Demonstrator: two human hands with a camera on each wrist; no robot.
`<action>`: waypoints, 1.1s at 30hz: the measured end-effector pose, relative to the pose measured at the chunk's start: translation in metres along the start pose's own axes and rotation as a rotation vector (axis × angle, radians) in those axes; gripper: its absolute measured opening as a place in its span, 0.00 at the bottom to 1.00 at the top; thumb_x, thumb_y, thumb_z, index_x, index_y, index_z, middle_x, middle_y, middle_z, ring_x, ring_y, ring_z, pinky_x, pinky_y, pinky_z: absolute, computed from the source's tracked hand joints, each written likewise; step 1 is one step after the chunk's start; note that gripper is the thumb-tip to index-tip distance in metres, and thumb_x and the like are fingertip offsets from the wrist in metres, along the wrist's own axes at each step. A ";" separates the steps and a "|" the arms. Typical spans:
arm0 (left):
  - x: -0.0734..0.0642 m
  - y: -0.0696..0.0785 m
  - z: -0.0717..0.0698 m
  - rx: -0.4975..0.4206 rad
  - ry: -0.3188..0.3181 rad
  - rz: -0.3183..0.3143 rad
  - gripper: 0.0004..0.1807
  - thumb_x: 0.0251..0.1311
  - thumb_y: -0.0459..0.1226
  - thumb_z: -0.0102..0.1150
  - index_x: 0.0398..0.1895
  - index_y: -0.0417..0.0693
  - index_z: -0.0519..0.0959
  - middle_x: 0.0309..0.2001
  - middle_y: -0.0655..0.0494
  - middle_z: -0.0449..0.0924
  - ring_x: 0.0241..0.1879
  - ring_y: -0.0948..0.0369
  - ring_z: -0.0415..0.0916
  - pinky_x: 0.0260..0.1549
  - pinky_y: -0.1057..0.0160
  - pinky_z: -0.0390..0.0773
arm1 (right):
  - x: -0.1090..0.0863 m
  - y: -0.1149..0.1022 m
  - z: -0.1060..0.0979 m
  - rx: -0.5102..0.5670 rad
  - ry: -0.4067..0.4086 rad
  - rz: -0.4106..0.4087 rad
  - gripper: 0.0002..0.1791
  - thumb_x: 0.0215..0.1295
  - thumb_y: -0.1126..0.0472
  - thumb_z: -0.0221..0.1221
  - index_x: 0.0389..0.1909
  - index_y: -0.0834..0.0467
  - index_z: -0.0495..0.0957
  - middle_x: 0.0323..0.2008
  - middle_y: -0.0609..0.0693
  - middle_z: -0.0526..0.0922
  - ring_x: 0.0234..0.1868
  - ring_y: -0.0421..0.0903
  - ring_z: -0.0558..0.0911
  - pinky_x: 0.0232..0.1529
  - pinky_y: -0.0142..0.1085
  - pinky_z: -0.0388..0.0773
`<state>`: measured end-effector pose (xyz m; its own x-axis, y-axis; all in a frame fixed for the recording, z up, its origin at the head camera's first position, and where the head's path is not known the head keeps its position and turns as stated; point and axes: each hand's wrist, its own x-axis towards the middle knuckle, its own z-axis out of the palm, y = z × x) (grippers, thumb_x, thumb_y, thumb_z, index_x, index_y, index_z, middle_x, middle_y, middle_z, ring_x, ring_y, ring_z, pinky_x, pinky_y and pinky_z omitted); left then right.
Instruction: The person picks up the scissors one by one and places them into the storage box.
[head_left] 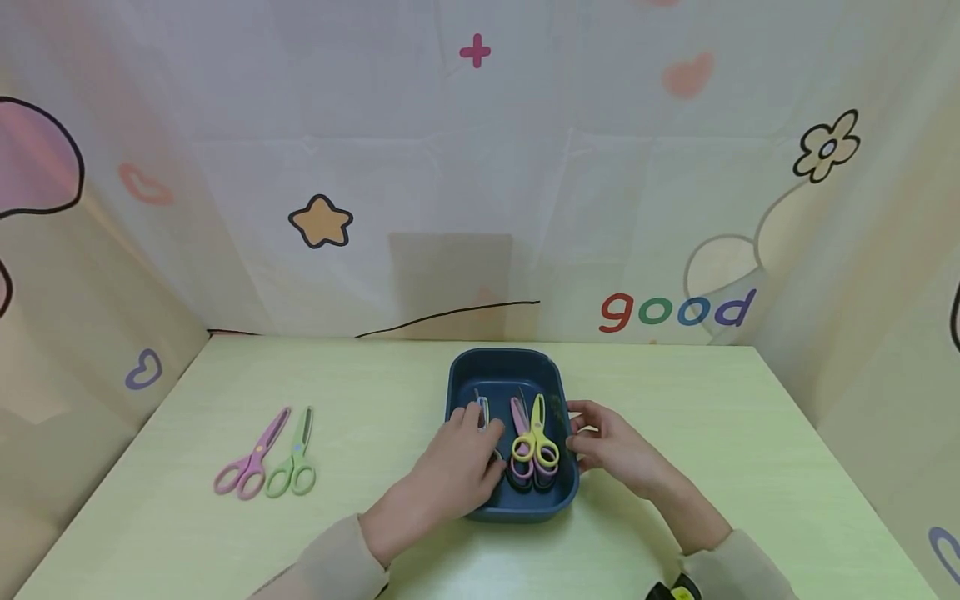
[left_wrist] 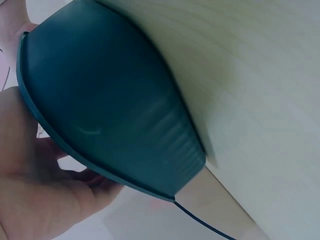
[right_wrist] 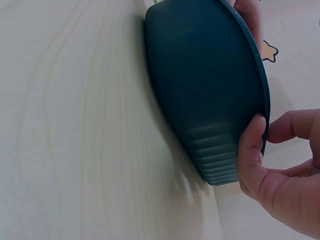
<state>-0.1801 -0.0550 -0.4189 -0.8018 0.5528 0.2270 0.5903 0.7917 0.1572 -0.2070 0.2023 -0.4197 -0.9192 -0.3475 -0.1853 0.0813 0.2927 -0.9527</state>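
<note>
A dark blue plastic bin (head_left: 517, 510) stands on the table, with several scissors inside. My left hand (head_left: 461, 458) reaches over its left wall, fingers down among the contents. A pair of scissors with a pale blade (head_left: 483, 408) shows just past those fingertips; whether the hand grips it I cannot tell, as the rim hides the fingers in the left wrist view. Beside it lie yellow scissors (head_left: 538, 425) on top of pink scissors (head_left: 519, 417), with dark handles underneath. My right hand (right_wrist: 285, 170) pinches the bin's right rim, thumb on the outer wall (right_wrist: 205, 90).
On the left of the table (head_left: 360, 400) lie pink scissors (head_left: 255, 458) and green scissors (head_left: 298, 454), side by side with tips pointing away. A printed curtain (head_left: 420, 167) hangs behind and at both sides. A black and yellow object (head_left: 678, 590) shows by the right sleeve.
</note>
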 end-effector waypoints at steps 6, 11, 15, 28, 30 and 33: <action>-0.008 -0.010 -0.007 -0.080 0.135 0.025 0.13 0.67 0.40 0.66 0.49 0.44 0.80 0.42 0.51 0.69 0.38 0.56 0.64 0.37 0.60 0.71 | 0.000 0.000 0.000 -0.002 -0.003 -0.001 0.32 0.72 0.70 0.54 0.74 0.71 0.57 0.48 0.62 0.70 0.43 0.53 0.76 0.41 0.40 0.84; -0.015 -0.021 -0.016 -0.153 0.198 -0.007 0.11 0.65 0.39 0.68 0.46 0.45 0.80 0.38 0.55 0.66 0.36 0.58 0.64 0.34 0.61 0.70 | 0.000 0.001 0.001 0.003 0.003 -0.003 0.31 0.72 0.70 0.54 0.73 0.71 0.58 0.47 0.61 0.70 0.43 0.53 0.76 0.40 0.39 0.84; -0.022 -0.031 -0.020 -0.216 0.182 -0.085 0.11 0.66 0.39 0.68 0.46 0.45 0.79 0.40 0.55 0.68 0.38 0.57 0.66 0.38 0.59 0.72 | 0.000 0.000 0.000 0.004 0.004 -0.001 0.31 0.72 0.71 0.54 0.73 0.71 0.58 0.47 0.61 0.69 0.43 0.53 0.75 0.40 0.39 0.84; -0.044 -0.055 -0.031 -0.200 0.206 -0.182 0.09 0.65 0.35 0.67 0.45 0.44 0.78 0.39 0.53 0.68 0.41 0.51 0.70 0.42 0.53 0.74 | 0.000 0.001 -0.001 0.013 -0.003 -0.005 0.32 0.72 0.70 0.54 0.73 0.71 0.57 0.47 0.61 0.70 0.43 0.53 0.76 0.40 0.40 0.84; -0.048 -0.059 -0.032 -0.201 0.199 -0.204 0.09 0.66 0.35 0.66 0.45 0.44 0.78 0.39 0.53 0.68 0.41 0.52 0.69 0.42 0.53 0.74 | 0.000 0.001 -0.001 0.010 -0.001 -0.003 0.32 0.72 0.70 0.54 0.73 0.71 0.57 0.47 0.61 0.70 0.43 0.53 0.76 0.40 0.40 0.84; -0.055 -0.066 -0.032 -0.198 0.189 -0.251 0.09 0.66 0.36 0.66 0.44 0.45 0.76 0.40 0.52 0.68 0.41 0.51 0.69 0.40 0.54 0.74 | 0.001 0.002 -0.001 0.007 -0.002 -0.006 0.32 0.72 0.70 0.54 0.74 0.71 0.57 0.47 0.61 0.70 0.43 0.53 0.76 0.40 0.40 0.84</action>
<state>-0.1718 -0.1459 -0.4109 -0.9035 0.2756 0.3281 0.3990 0.8204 0.4095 -0.2078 0.2034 -0.4214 -0.9187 -0.3514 -0.1803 0.0789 0.2840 -0.9556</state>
